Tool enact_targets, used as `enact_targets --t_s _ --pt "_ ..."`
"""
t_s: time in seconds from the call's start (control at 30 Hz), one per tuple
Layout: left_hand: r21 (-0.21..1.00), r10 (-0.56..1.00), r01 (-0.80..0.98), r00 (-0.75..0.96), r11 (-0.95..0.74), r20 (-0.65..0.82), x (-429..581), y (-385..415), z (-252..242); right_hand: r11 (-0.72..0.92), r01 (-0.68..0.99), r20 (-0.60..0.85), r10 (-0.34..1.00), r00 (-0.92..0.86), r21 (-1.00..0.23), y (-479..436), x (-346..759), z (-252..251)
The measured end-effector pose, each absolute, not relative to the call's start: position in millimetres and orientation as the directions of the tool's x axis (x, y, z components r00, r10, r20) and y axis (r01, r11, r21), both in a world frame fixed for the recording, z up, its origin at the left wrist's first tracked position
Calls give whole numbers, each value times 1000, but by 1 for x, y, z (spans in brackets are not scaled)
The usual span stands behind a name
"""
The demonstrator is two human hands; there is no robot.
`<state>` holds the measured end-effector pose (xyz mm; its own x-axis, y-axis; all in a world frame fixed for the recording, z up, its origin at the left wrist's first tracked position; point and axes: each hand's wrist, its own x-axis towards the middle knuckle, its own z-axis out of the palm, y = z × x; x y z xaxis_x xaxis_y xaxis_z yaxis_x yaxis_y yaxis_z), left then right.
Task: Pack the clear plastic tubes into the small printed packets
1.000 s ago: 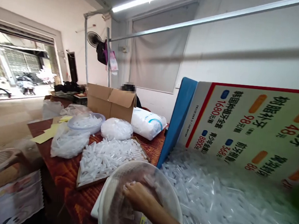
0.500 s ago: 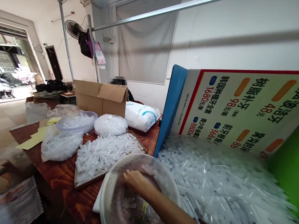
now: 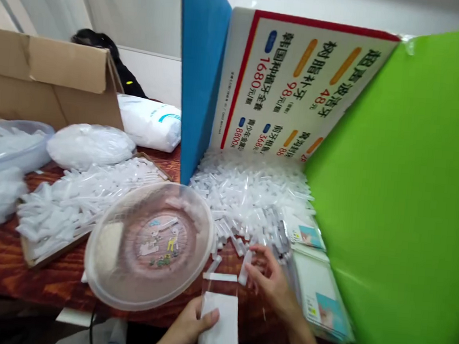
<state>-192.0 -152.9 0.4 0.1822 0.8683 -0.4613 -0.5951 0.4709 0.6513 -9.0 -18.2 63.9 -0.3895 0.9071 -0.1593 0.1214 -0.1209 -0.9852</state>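
Observation:
My left hand grips a clear plastic sleeve with a white card in it, the thumb lying across its front. The sleeve stands upright near the table's front edge, its bottom printed teal. Just to the right, my right hand pinches a small translucent white tube between thumb and fingers, close to the sleeve's top. Behind it spreads a large heap of similar tubes. Left of my hands is a clear plastic basin with printed figures on its bottom.
Stacked printed packets lie right of my hands, beside a green panel. A blue panel and a printed board border the heap. Farther left are a tray of white tubes, filled bags, a cardboard box and a person.
The view has swung right and down. Earlier one hand was inside the basin; now the basin has no hand in it, and both hands are in front, holding the sleeve and a tube.

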Motion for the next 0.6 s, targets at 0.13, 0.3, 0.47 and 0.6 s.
enact_targets --t_s 0.13,0.3,0.47,0.6 --pt "647 819 -507 279 570 -502 -170 -136 7 -341 -81 -300 899 -318 -937 -54 15 2" --pt "654 765 -402 267 641 -586 -154 -126 -3 -372 -131 -318 896 -309 -919 -68 23 -15" --pt "640 763 -436 210 633 -611 -153 -117 4 -372 -107 -272 819 -506 -922 -63 34 -7" --pt "572 736 -557 110 602 -667 -155 -112 9 -236 48 -222 801 -555 -971 -47 31 1"
